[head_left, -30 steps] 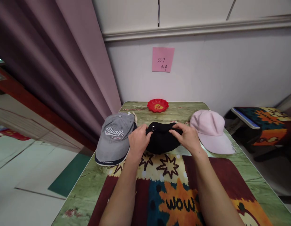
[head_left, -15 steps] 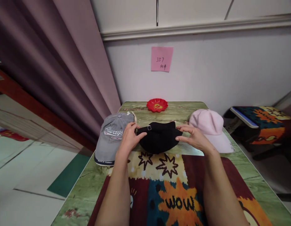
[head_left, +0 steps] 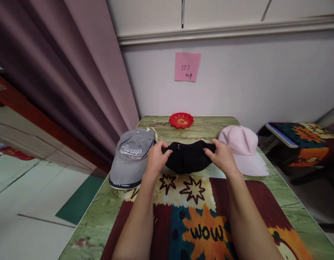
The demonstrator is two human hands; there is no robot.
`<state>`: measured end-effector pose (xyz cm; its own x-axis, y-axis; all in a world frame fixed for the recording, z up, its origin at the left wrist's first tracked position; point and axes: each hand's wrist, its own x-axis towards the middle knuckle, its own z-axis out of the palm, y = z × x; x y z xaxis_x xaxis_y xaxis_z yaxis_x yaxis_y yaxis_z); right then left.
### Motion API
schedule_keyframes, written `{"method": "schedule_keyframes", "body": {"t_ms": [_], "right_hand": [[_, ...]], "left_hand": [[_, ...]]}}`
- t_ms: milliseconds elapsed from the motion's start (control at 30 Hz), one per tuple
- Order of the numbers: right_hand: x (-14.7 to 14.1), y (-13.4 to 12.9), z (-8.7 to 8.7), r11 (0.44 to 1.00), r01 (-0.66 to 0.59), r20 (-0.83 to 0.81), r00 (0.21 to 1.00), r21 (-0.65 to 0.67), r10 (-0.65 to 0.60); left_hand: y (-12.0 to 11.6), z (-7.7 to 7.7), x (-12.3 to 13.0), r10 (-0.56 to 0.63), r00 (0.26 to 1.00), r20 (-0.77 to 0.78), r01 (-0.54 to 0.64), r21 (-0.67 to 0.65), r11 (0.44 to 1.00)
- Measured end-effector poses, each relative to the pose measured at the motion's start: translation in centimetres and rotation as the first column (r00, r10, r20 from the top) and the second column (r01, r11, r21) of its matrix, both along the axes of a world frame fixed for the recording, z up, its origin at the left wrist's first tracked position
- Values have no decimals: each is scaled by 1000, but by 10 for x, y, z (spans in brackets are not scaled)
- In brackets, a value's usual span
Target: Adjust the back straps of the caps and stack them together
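Observation:
A black cap [head_left: 188,159] is between my hands in the middle of the table, its edge turned toward me. My left hand [head_left: 158,156] pinches its left side with thumb and fingers. On the opposite side, my right hand [head_left: 220,154] pinches the cap's edge in the same way. A grey cap [head_left: 130,157] with white "Always" lettering sits just left of my left hand, brim toward me. Close to my right hand rests a pink cap [head_left: 238,144], its brim pointing to the front right.
A red scalloped dish [head_left: 181,120] stands at the table's far end. Across the near part of the green wood-patterned table [head_left: 87,225] lies a colourful "WOW" mat [head_left: 206,233]. A pink note [head_left: 187,67] is stuck to the wall. Beside the table on the right is a patterned stool [head_left: 307,142].
Both hands have closed on the black cap's edge, where the fingers were looser before. My right hand has shifted slightly inward. The cap's buckle has turned mostly out of sight.

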<state>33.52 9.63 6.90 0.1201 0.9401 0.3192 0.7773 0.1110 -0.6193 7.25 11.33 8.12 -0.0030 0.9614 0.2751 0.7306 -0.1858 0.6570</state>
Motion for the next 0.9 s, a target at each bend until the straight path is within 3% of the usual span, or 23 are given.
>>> {"method": "schedule_keyframes", "body": {"t_ms": [167,333,467,567,667,800,900], "right_hand": [[-3,0,1,997,-9,-49,999,78,13],[-4,0,1,975,-196,-82,975,110,205],[0,-4,7,983,-181,-167,970,-17,176],[7,-10,14,940,-323,-311,910,-111,276],[13,-17,22,844,-517,-537,755,-138,375],[14,-23,28,801,-596,-730,573,-58,373],[9,-23,28,798,-602,-777,513,-23,365]], "left_hand": [[-1,-1,4,-6,999,53,-2,145,989],[0,-4,2,25,999,45,-29,83,996],[0,-2,0,37,958,283,-52,45,998],[0,2,-2,28,804,593,-4,-41,999],[-1,7,-9,65,590,805,56,-121,991],[1,14,-20,119,374,920,110,-172,979],[1,18,-24,98,276,956,128,-137,982]]}}
